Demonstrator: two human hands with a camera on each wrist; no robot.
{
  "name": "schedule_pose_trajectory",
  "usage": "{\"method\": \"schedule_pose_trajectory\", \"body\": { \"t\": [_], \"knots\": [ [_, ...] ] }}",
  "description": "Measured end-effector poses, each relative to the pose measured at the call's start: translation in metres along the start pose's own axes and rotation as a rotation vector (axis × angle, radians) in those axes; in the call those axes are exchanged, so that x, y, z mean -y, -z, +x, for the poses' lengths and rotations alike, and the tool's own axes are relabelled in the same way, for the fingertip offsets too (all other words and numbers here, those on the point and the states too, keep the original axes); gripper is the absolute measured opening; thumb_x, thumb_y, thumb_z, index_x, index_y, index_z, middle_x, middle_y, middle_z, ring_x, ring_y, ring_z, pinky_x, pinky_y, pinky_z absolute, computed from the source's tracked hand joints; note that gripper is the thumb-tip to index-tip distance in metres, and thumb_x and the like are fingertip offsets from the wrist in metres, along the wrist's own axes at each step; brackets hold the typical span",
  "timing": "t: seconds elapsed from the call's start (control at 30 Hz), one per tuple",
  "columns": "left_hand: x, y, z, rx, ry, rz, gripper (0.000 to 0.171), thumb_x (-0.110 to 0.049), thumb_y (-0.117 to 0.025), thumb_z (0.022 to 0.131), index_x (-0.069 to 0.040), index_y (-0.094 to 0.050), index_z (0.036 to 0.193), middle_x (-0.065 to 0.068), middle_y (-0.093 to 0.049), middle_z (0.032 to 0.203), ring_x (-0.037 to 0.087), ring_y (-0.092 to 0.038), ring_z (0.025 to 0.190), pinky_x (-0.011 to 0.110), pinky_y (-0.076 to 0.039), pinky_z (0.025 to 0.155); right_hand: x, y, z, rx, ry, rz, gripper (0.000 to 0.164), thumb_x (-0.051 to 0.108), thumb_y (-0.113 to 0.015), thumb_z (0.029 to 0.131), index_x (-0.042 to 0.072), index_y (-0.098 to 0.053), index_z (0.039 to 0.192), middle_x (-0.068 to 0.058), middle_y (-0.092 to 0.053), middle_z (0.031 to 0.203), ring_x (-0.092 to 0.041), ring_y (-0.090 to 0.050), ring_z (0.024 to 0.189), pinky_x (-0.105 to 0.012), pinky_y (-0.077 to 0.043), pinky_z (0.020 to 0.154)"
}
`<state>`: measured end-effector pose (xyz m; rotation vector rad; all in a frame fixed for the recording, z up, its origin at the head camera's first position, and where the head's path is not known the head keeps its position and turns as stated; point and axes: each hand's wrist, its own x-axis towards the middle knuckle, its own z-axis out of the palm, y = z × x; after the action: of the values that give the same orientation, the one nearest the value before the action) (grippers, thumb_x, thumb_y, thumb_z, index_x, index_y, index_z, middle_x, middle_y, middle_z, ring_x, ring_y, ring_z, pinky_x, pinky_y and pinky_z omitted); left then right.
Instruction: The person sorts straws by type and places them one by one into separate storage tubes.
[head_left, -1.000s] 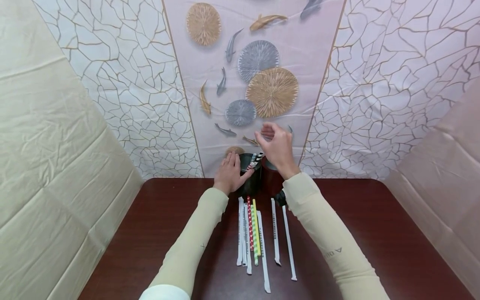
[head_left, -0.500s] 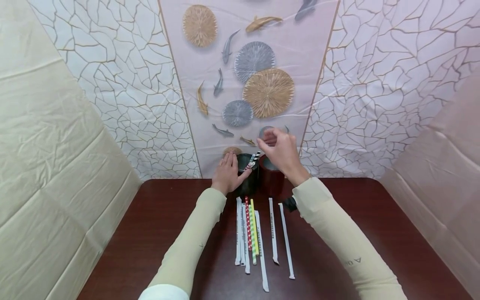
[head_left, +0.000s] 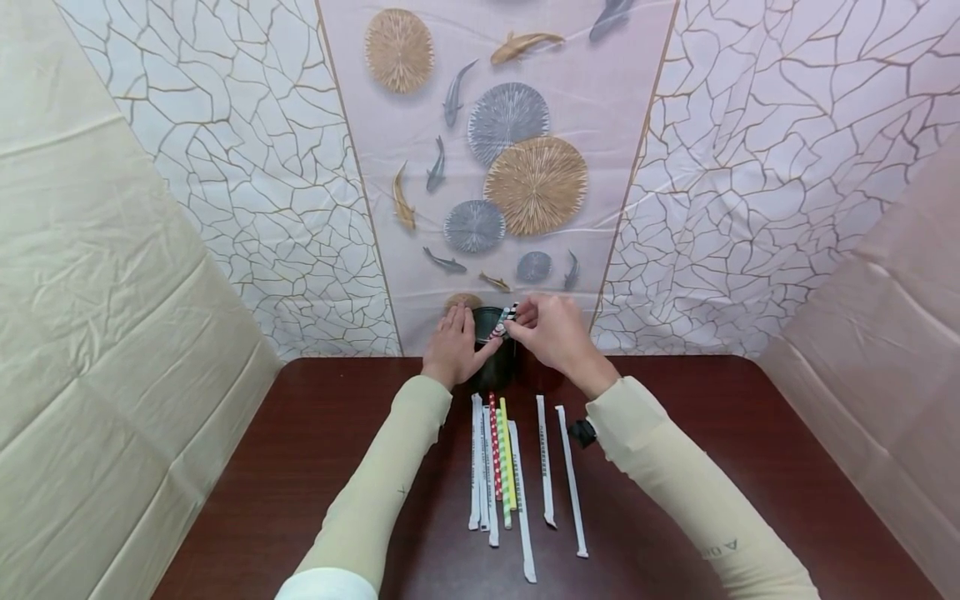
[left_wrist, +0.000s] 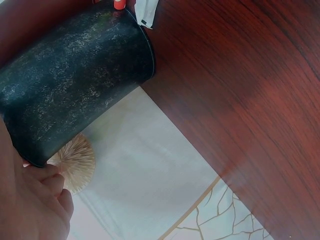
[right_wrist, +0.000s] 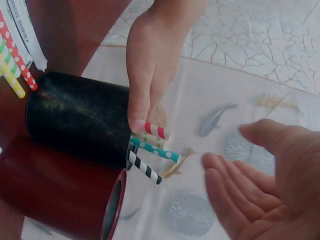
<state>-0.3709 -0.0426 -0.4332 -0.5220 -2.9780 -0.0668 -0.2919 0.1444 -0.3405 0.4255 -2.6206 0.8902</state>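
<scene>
My left hand [head_left: 456, 348] holds the black cup [right_wrist: 80, 110] at its rim, fingers along the left side and thumb across the front. Several paper straws stand in this cup, their ends poking past the rim: a red-and-white striped straw [right_wrist: 159, 131], a teal straw with white dots [right_wrist: 157, 151], a black-and-white striped straw [right_wrist: 150, 171] and a pale green-patterned one. Just right of these ends is my right hand [right_wrist: 265, 185], its thumb apart from its fingers and nothing between them. A dark red cup [right_wrist: 60, 190] stands beside the black cup, mostly hidden by this hand in the head view.
On the dark red wooden table [head_left: 345, 433] lie a red dotted straw [head_left: 496, 458], a green-striped straw [head_left: 506, 492], a yellow straw [head_left: 507, 442] and several white-wrapped straws [head_left: 523, 517]. Two wrapped straws lie apart on the right. A patterned cloth [head_left: 532, 292] hangs behind the cups.
My right hand has come down from above the cups to the straw ends at the black cup's rim. The left hand stays on the black cup.
</scene>
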Motion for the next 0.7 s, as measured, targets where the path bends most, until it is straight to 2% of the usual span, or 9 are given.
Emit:
{"method": "schedule_pose_trajectory", "body": {
  "t": [0.2,0.3,0.37,0.43,0.5,0.6,0.7],
  "knots": [
    [0.0,0.0,0.0,0.011,0.005,-0.013,0.097,-0.073,-0.023,0.107,0.002,-0.016,0.168,0.019,-0.017,0.177,0.031,-0.016,0.166,0.042,-0.019,0.135,-0.007,-0.011,-0.005,0.173,-0.084,-0.075,0.032,0.027,-0.079,0.096,-0.001,-0.077,0.11,-0.014,-0.081,0.103,-0.028,-0.078,0.096,-0.045,-0.063,0.088],
    [0.0,-0.001,0.0,0.013,0.01,-0.019,0.097,-0.073,-0.023,0.107,0.002,-0.016,0.168,0.018,-0.016,0.177,0.031,-0.015,0.166,0.042,-0.019,0.135,-0.012,-0.018,-0.008,0.252,-0.111,-0.09,0.031,0.028,-0.079,0.096,-0.001,-0.077,0.108,-0.014,-0.08,0.101,-0.025,-0.076,0.09,-0.044,-0.063,0.084],
    [0.0,-0.001,0.0,0.013,0.012,-0.025,0.097,-0.073,-0.023,0.107,0.002,-0.016,0.168,0.018,-0.016,0.178,0.031,-0.015,0.166,0.042,-0.018,0.136,-0.016,-0.024,-0.01,0.293,-0.11,-0.098,0.027,0.027,-0.079,0.096,0.0,-0.077,0.098,-0.01,-0.077,0.088,-0.02,-0.071,0.076,-0.038,-0.061,0.074],
    [0.001,-0.001,0.0,0.013,0.013,-0.029,0.098,-0.074,-0.023,0.106,0.002,-0.015,0.168,0.018,-0.015,0.178,0.031,-0.015,0.166,0.042,-0.018,0.136,-0.019,-0.03,-0.011,0.332,-0.121,-0.099,0.025,0.026,-0.08,0.095,0.004,-0.075,0.083,-0.004,-0.069,0.071,-0.014,-0.062,0.061,-0.031,-0.054,0.063],
    [0.001,-0.001,0.0,0.013,0.012,-0.032,0.098,-0.074,-0.023,0.106,0.002,-0.015,0.168,0.018,-0.015,0.178,0.031,-0.015,0.166,0.042,-0.017,0.136,-0.022,-0.037,-0.012,0.365,-0.134,-0.098,0.034,0.024,-0.08,0.095,0.008,-0.068,0.067,0.001,-0.056,0.056,-0.011,-0.05,0.049,-0.027,-0.044,0.054],
    [0.001,-0.002,0.001,0.013,0.01,-0.029,0.098,-0.074,-0.023,0.106,0.001,-0.015,0.168,0.018,-0.015,0.178,0.031,-0.014,0.166,0.042,-0.017,0.136,-0.027,-0.048,-0.013,0.415,-0.185,-0.094,0.047,0.023,-0.08,0.095,0.014,-0.057,0.054,0.005,-0.043,0.046,-0.009,-0.04,0.042,-0.024,-0.037,0.048],
    [0.001,-0.003,0.003,0.02,0.009,-0.03,0.098,-0.074,-0.024,0.106,0.001,-0.014,0.168,0.017,-0.014,0.178,0.031,-0.014,0.167,0.042,-0.017,0.136,-0.032,-0.058,-0.014,0.457,-0.242,-0.1,0.051,0.023,-0.08,0.095,0.015,-0.055,0.051,0.005,-0.042,0.045,-0.01,-0.039,0.041,-0.025,-0.036,0.047]
  ]
}}
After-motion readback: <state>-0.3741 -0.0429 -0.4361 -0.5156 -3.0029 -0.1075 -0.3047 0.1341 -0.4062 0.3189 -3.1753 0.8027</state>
